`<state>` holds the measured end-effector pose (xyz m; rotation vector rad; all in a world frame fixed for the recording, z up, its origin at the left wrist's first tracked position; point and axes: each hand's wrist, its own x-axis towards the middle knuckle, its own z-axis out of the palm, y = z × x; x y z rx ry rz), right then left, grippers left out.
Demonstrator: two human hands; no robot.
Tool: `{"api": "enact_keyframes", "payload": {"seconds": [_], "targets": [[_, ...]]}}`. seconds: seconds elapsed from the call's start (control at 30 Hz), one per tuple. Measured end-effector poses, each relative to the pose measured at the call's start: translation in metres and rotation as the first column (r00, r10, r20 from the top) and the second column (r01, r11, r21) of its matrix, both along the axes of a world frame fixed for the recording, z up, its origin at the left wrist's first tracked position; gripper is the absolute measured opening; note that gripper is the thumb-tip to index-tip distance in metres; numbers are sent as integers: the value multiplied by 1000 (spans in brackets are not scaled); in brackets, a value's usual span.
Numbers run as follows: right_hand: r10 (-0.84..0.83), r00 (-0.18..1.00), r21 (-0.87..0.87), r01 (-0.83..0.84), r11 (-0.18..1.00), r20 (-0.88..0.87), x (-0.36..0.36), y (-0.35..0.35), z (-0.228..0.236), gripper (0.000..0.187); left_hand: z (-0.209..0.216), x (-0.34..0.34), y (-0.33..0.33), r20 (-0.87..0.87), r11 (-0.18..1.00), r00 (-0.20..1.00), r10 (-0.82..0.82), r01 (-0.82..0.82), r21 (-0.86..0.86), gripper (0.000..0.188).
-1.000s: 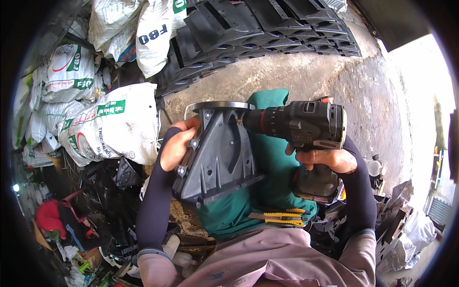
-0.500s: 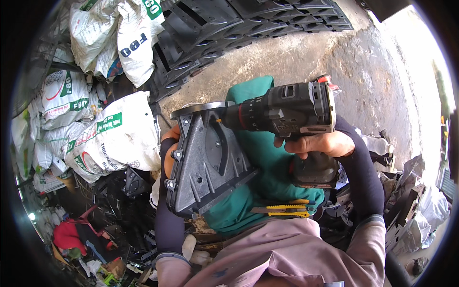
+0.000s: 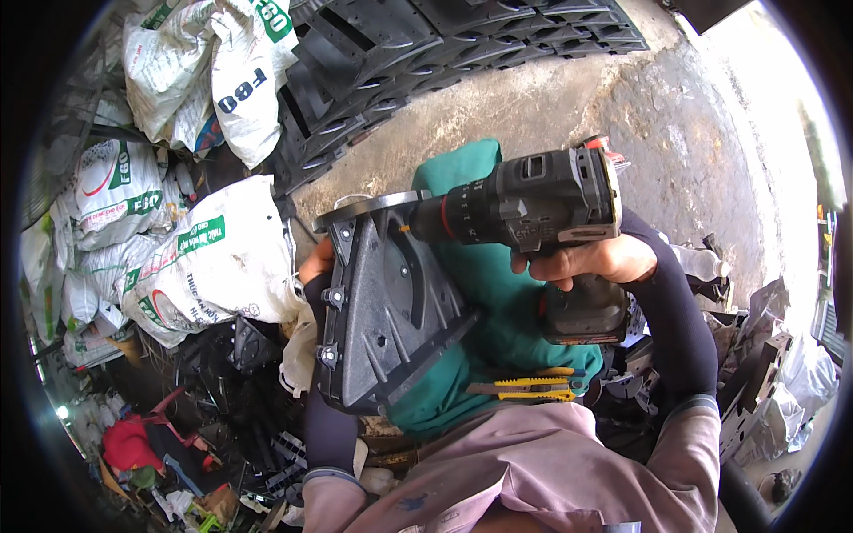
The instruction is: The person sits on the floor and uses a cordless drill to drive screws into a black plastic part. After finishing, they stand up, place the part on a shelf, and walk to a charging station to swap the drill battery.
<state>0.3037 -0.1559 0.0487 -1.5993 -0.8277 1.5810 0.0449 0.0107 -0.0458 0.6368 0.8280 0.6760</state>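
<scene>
- Biggest thing around: a stack of ribbed black parts (image 3: 444, 44) on the floor out past my knees.
- Then a fat white sack (image 3: 213, 258) lying off to my left.
- My green trousers (image 3: 462, 164), basically the workbench here.
- The black triangular bracket (image 3: 378, 306), tilted over my lap, left of the drill.
- Cordless drill (image 3: 542, 200), lying across from the right, chuck right up by the bracket's top end. Can't tell if they actually touch.
- My right hand (image 3: 600, 262): fingers wrapped around the drill's handle, just above the battery.
- My left hand (image 3: 317, 259): up against the bracket's left edge, mostly hidden behind it, so can't tell how my fingers are set.
- Yellow cutter (image 3: 533, 389) on my lap, blade pointing left.
- Smallest: shiny bolts (image 3: 328, 355) along the bracket's left edge.
</scene>
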Motion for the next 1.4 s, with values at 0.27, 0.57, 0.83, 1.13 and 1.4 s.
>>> {"api": "enact_keyframes", "payload": {"seconds": [0.27, 0.57, 0.83, 1.13, 1.4], "targets": [[-118, 991, 9, 119, 993, -61, -3, -4, -2, 34, -34, -8, -13, 93, 996, 992, 89, -91, 22, 24], [-104, 993, -49, 102, 994, -51, -5, 0, -2, 22, -15, -32, 7, 159, 896, 937, -311, 345, -280, 38], [-86, 996, -86, 84, 993, -22, -3, 2, -3, 25, -10, -8, -9, -161, 994, 981, -106, 107, 1, 14], [24, 1000, -27, -24, 999, -9, -5, 4, -6, 31, 8, -24, 15, -8, 922, 922, -387, 387, 4, 24], [124, 975, -100, -106, 989, 187, -9, 12, 5, 36, 36, -28, 15, 335, 927, 938, -92, 203, -316, 56]]}}
